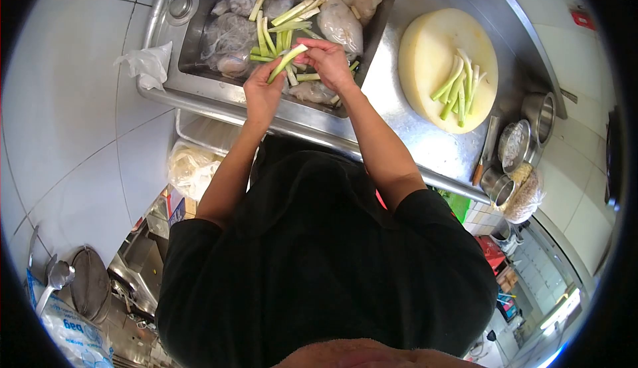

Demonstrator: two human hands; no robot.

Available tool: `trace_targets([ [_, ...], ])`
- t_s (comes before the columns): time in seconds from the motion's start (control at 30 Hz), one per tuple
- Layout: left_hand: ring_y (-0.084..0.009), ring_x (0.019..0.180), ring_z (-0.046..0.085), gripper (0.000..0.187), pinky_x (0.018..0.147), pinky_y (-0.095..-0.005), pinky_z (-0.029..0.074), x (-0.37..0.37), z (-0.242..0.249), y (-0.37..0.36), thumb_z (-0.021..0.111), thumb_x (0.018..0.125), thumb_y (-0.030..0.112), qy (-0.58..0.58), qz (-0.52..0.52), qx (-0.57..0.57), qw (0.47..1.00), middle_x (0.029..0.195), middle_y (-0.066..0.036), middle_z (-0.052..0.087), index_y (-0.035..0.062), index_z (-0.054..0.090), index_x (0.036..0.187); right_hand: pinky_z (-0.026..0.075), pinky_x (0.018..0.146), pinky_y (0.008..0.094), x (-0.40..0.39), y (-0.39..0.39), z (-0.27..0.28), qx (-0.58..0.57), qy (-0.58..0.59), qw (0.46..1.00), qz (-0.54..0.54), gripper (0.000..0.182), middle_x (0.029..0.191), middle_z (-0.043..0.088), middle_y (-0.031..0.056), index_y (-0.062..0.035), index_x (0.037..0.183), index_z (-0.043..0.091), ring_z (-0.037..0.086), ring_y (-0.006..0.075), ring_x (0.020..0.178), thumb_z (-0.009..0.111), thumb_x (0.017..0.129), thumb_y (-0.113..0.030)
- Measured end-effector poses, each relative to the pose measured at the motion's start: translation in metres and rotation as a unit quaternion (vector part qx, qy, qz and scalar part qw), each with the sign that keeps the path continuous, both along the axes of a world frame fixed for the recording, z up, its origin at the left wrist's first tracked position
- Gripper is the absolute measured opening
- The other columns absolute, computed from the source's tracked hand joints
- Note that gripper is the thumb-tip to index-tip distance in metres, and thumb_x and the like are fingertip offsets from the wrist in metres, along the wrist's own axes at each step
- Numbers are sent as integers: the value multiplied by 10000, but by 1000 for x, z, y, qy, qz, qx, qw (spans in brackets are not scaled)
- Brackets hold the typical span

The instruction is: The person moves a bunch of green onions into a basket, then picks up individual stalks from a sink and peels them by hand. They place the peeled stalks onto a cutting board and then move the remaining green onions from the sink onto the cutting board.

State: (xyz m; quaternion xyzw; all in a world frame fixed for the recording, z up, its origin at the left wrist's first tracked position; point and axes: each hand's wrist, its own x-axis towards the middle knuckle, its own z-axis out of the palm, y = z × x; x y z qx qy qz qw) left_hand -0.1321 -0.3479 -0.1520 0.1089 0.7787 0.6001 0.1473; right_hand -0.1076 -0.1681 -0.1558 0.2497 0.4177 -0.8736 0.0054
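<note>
Over the sink, a pale green-and-white green onion stalk is held between my two hands. My left hand pinches its greener lower end. The fingertips of my right hand close on its whiter upper end. Below lie several more cut stalks on plastic-bagged, pale lumps, whose contents I cannot make out. To the right, a bunch of stalks rests on a round, thick cutting board.
A knife lies right of the board, near metal bowls and a metal cup. A crumpled white plastic bag hangs at the sink's left corner. The counter's rounded metal edge runs in front of me.
</note>
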Motion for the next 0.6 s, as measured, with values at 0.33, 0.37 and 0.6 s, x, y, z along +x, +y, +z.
trace_targets([
  [0.33, -65, 684, 566, 282, 609, -212, 473, -2, 3, 3, 631, 876, -27, -166, 39, 106, 980, 908, -27, 659, -9, 612, 1157, 579, 810, 297, -2, -4, 3, -36, -10, 999, -5, 252, 1004, 672, 163, 91, 1125, 623, 684, 209, 835, 625, 892, -5],
  [0.37, -72, 690, 572, 276, 613, -213, 474, -4, 6, 2, 636, 877, -16, -206, 28, 109, 972, 895, -25, 653, 0, 610, 1151, 582, 800, 293, -2, -4, 3, -25, -14, 1000, -2, 248, 999, 673, 163, 90, 1117, 626, 686, 207, 827, 633, 889, -7],
  [0.6, -87, 641, 518, 253, 554, -201, 399, -12, 0, -11, 604, 933, 148, -406, -16, 207, 890, 788, -6, 584, 50, 571, 1163, 589, 757, 292, -2, -2, -12, 9, -54, 998, 16, 171, 957, 669, 152, 88, 1015, 644, 686, 212, 805, 625, 853, 38],
])
